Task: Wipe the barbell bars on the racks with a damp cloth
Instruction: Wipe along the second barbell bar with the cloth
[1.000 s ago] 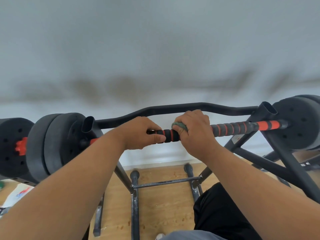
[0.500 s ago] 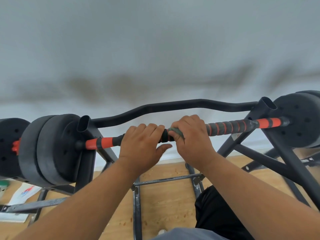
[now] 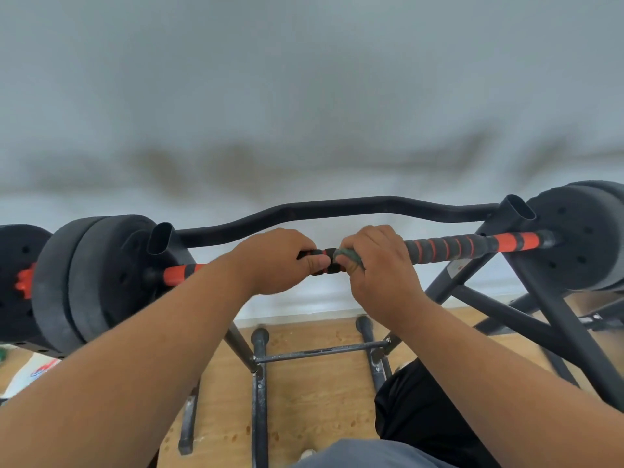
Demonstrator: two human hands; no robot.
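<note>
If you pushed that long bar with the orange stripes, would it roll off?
Probably not. The barbell bar rests on the rack with uprights behind it, and both the left hand and right hand grip it. It likely feels heavy, given the thick black plates on its ends. The ribbed grip looks soft and unlikely to slip.

We see a black metal rack (image 3: 553, 309) carrying the barbell bar (image 3: 449, 248), which lies across its two uprights from left to right. Black weight plates (image 3: 101, 278) sit at both ends, outside the uprights. The rack's feet stand on a wooden floor (image 3: 317, 400), where white paper (image 3: 30, 373) lies at the left.
</note>
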